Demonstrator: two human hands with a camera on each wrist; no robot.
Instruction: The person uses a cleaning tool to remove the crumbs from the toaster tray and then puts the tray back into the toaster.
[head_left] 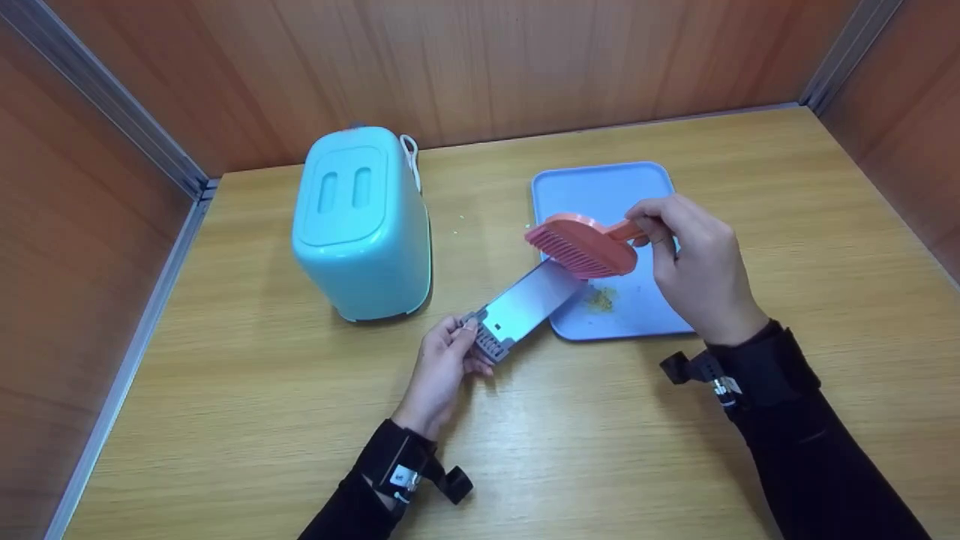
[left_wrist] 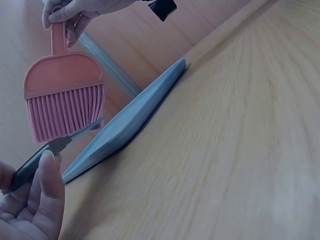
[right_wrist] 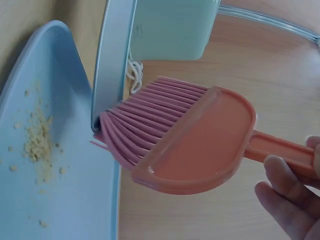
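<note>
Two hands share one slanted line: the grey crumb tray (head_left: 525,304) is pinched at its near-left end by the left hand (head_left: 442,367), while the pink brush (head_left: 585,244), gripped by the right hand (head_left: 694,262), meets its far-right end over the blue tray (head_left: 600,180).

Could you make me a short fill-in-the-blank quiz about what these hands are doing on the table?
1. The right hand holds a pink ____ by its handle.
2. The left hand holds a flat grey crumb tray whose far end reaches over the ____ plastic tray.
3. Yellowish ____ lie on that tray.
4. At the table's back left stands a mint-green ____.

Missing words: brush; blue; crumbs; toaster
</note>
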